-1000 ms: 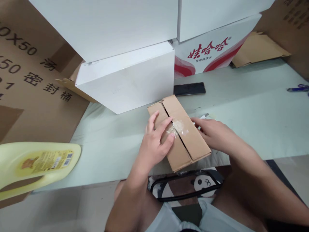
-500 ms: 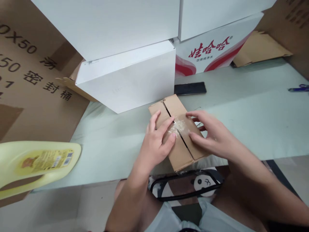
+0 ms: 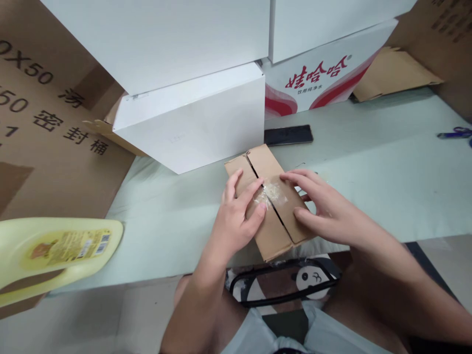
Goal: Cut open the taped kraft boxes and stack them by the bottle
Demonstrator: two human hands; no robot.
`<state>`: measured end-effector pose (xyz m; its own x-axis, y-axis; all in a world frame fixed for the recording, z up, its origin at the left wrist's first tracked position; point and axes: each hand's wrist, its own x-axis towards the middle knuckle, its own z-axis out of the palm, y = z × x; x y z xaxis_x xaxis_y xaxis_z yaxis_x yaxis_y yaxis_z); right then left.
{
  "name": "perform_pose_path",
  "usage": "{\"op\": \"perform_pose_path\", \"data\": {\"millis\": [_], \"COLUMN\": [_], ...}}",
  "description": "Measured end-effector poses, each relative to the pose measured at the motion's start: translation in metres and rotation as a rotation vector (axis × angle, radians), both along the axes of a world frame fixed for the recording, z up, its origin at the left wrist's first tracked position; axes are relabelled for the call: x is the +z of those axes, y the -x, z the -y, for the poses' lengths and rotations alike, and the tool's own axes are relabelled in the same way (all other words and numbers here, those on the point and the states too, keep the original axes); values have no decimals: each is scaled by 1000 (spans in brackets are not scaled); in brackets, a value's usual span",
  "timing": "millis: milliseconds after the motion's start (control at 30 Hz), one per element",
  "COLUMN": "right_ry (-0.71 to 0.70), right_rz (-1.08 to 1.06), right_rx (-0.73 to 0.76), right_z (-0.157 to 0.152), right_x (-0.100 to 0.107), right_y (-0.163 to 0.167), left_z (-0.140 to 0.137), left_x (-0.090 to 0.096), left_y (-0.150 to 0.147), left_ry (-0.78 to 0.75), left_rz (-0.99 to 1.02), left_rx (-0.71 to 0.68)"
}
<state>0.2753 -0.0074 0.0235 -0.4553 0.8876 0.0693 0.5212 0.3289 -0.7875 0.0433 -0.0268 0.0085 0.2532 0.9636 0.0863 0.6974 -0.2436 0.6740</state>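
A small brown cardboard box (image 3: 271, 164) lies at an angle near the table's front edge, its two top flaps meeting at a dark narrow seam. A short piece of clear, wrinkled tape (image 3: 275, 192) crosses the middle of that seam. My left hand (image 3: 239, 211) holds the box's left side, with index finger and thumb tips on top beside the tape. On the other side my right hand (image 3: 320, 206) grips the right edge, thumb and index finger on the flap. Its remaining fingers are partly hidden beyond that edge.
Behind the box stand white cartons (image 3: 199, 123) and a red-printed carton (image 3: 317, 83). A black phone (image 3: 288, 134) lies before them. A yellow bottle (image 3: 84, 246) is at left, beside a large brown carton (image 3: 55, 162). Purple-handled scissors (image 3: 455, 133) lie far right on the green-covered table (image 3: 387, 162).
My right thumb has slid slightly off the tape's right end, which now shows more fully on the flap. My left hand and the box stay nearly the same; the view has shifted slightly.
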Motion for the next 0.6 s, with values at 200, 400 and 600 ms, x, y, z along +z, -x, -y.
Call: {"op": "perform_pose_path", "data": {"millis": [200, 400, 600], "right_ry": [-14, -17, -18], "right_rz": [8, 11, 21], "right_rx": [0, 34, 22], "right_z": [0, 0, 0], "right_x": [1, 0, 2], "right_y": [1, -1, 0], "left_z": [0, 0, 0], "left_x": [-1, -1, -2], "left_y": [0, 0, 1], "left_ry": [-12, -30, -18], "left_rz": [-5, -23, -4], "left_rx": [4, 0, -1]}}
